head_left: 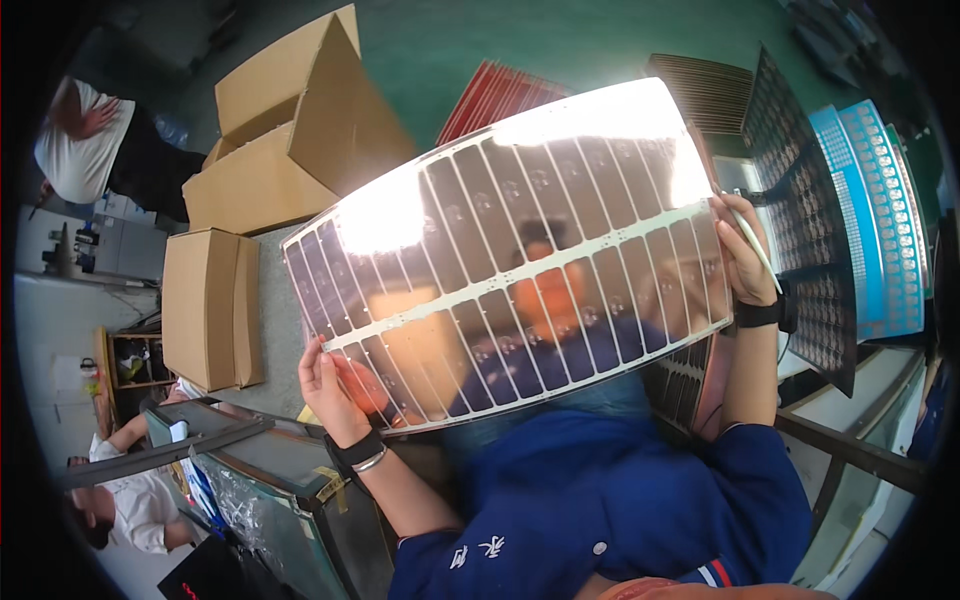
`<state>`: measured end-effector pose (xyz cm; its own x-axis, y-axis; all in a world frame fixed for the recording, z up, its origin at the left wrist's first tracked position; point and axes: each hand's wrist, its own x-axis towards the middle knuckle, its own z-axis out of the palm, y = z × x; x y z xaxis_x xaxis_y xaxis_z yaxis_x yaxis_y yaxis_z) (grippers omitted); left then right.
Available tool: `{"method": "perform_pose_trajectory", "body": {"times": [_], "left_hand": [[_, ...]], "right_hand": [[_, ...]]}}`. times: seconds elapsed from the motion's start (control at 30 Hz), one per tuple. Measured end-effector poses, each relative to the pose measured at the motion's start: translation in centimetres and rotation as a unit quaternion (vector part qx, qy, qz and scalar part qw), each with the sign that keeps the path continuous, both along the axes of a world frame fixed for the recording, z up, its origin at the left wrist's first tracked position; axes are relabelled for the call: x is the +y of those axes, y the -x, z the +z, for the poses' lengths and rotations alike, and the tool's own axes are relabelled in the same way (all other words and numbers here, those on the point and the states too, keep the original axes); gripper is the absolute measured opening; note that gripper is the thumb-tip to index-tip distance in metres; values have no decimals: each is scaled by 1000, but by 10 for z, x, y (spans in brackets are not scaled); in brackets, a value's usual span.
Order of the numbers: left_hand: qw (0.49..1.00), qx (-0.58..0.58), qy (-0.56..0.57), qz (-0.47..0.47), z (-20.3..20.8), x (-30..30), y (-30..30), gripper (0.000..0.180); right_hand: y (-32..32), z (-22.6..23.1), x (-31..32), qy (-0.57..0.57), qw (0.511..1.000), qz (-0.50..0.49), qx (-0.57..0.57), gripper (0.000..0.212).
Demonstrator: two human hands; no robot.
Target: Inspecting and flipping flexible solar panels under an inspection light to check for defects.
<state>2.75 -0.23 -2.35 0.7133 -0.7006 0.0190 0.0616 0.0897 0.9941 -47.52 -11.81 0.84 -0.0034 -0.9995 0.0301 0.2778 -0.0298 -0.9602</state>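
Note:
A large, glossy circuit board panel (505,275), marked with rows of long strips and a pale band across its middle, is tilted up in front of my body. My left hand (336,396) grips its lower left edge, fingers closed on the rim. At the right edge my right hand (744,262) is closed on the panel too, and a slim white pen (757,245) lies along its fingers. Bright glare covers the panel's upper part, and reflections show on its face. Some of my fingers are hidden behind the sheet.
Open cardboard boxes (245,180) stand at the far left, with a closed carton (205,310) nearer. Red panels (490,95) stand in a row beyond. To the right are a dark upright panel (800,220) and blue sheets (875,220). Other people (85,140) are at the left.

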Motion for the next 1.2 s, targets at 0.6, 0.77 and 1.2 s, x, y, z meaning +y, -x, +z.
{"method": "perform_pose_trajectory", "body": {"times": [0.6, 0.77, 1.2], "left_hand": [[996, 60, -2, -71, 30, 1, 23, 21], [996, 72, -4, -58, 33, 0, 23, 21], [979, 116, 155, -62, 32, 1, 15, 15]], "right_hand": [[25, -27, -5, -41, 998, -22, 32, 37], [16, -20, -6, -33, 998, -46, 24, 39], [54, -22, -23, 63, 996, -51, 36, 31]]}}
